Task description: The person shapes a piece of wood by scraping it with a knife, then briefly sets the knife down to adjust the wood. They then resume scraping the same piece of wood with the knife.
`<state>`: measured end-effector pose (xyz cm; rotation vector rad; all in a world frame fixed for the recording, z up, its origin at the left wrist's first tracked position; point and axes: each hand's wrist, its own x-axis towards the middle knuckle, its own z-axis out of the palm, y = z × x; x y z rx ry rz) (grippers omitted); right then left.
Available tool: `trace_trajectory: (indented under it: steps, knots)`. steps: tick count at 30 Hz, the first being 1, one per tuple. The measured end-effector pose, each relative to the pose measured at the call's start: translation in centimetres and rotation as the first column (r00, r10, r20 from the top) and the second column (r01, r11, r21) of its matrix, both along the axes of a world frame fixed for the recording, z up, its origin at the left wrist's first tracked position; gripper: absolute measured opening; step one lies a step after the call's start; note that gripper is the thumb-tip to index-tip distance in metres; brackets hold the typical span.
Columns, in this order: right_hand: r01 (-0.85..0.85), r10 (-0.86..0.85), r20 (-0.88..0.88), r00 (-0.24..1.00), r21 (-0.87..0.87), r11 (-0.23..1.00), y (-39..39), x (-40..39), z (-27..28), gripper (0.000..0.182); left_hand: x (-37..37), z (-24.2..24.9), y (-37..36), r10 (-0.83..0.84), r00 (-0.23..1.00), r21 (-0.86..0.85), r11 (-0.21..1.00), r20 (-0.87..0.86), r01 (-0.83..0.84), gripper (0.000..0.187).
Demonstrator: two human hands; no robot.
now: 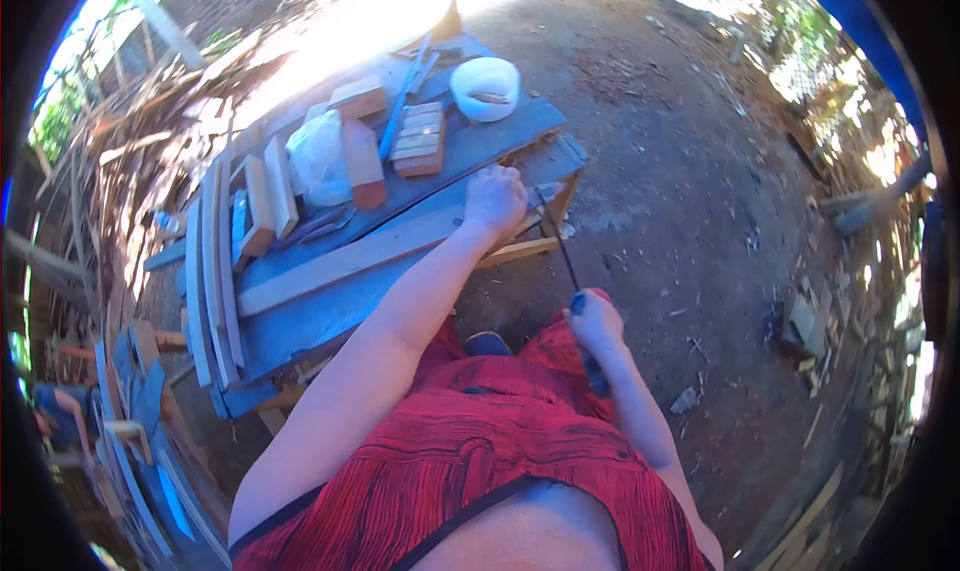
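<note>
A long wooden plank [350,266] lies slantwise across the blue-grey workbench [310,326]. My left hand [496,203] presses down near its far right end, fingers curled over the wood. In my right hand [597,321], closed around the dark handle, is a hand saw [562,246]. Its thin dark blade appears almost edge-on and reaches up to the plank's end, just right of my left hand. The lower part of the handle hangs below my right fist, beside my red trousers.
On the bench are a white bucket [485,89], a clear plastic bag [322,161], a stack of small blocks [419,139] and several long curved strips [208,271]. Scrap wood lies piled at left. A person [65,416] is at the lower left. Debris dots the dirt floor [680,221].
</note>
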<state>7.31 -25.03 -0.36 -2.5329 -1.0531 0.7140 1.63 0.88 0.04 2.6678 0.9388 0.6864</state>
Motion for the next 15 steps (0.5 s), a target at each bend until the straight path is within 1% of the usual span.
trace_trajectory:
  steps: [1, 2, 3, 4, 6, 8, 10, 12, 15]
  knots:
    - [-0.037, 0.037, 0.002, 0.999, 0.001, 0.999, -0.5, 0.4, 0.8, 0.031, 0.0, 0.0, -0.2, -0.007, 1.0, -0.004, 1.0, -0.012, 0.007, 0.018]
    - [-0.034, 0.034, 0.011, 0.999, -0.037, 0.999, -1.3, 0.8, 1.5, 0.031, 0.0, 0.1, -0.2, -0.018, 1.0, -0.007, 1.0, -0.023, 0.018, 0.019]
    - [-0.02, 0.022, 0.021, 1.0, -0.073, 0.997, -1.6, 0.7, 1.7, 0.031, -0.2, 0.2, -0.1, 0.006, 1.0, -0.003, 1.0, -0.021, -0.006, 0.019]
    - [-0.036, 0.038, 0.024, 0.999, -0.07, 0.997, -1.6, 0.5, 1.6, 0.031, -0.2, 0.4, -0.3, -0.002, 1.0, -0.022, 1.0, -0.028, 0.001, 0.019]
    - [-0.013, 0.016, 0.046, 0.999, -0.055, 0.998, -1.7, 0.2, 1.3, 0.031, -0.2, 0.6, -0.4, -0.003, 0.999, -0.046, 0.999, -0.033, 0.002, 0.02]
    - [-0.03, 0.032, 0.057, 0.998, -0.029, 0.999, 1.0, 0.4, 0.8, 0.031, -0.3, 0.5, -0.5, -0.033, 0.999, -0.037, 0.999, 0.028, 0.034, 0.018]
    - [-0.051, 0.05, 0.072, 0.996, 0.007, 0.999, 3.7, 1.1, -0.1, 0.031, -0.4, 0.3, -0.5, -0.027, 0.999, -0.045, 0.999, 0.02, 0.028, 0.019]
    - [0.002, -0.003, 0.048, 0.999, 0.016, 1.0, 5.9, 1.5, -0.7, 0.031, -0.5, 0.6, -0.5, -0.01, 1.0, -0.043, 0.999, 0.018, 0.011, 0.02]
    - [-0.018, 0.016, 0.051, 0.999, 0.035, 0.999, 3.7, 1.1, -1.0, 0.03, -0.8, 1.2, -0.9, -0.019, 1.0, -0.017, 1.0, -0.006, 0.019, 0.018]
